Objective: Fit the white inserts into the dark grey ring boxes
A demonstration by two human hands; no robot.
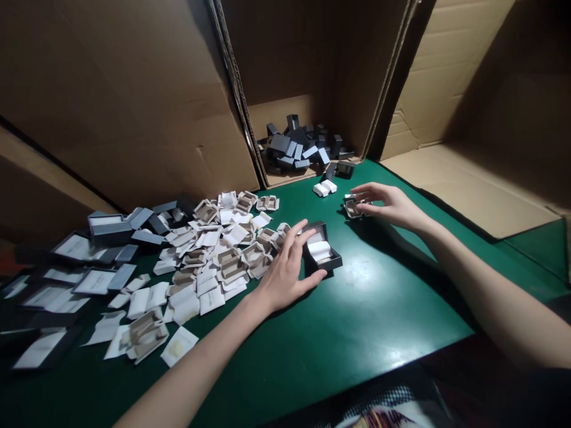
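On the worktop (285, 362), your left hand (284, 274) is at the open black box's (322, 254) left side, thumb and fingers apart; can't tell if touching. Left of the box: white inserts (206, 281), some printed, text too small to read. Beyond the box, rightward, your right hand (387, 205) pinches a small tray (351, 208). Farther past the box: dark boxes (280, 144) piled inside a carton (285, 65).

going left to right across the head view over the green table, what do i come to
Dark boxes → heap of white card pieces → left hand → open black box → small pale card piece → right hand.
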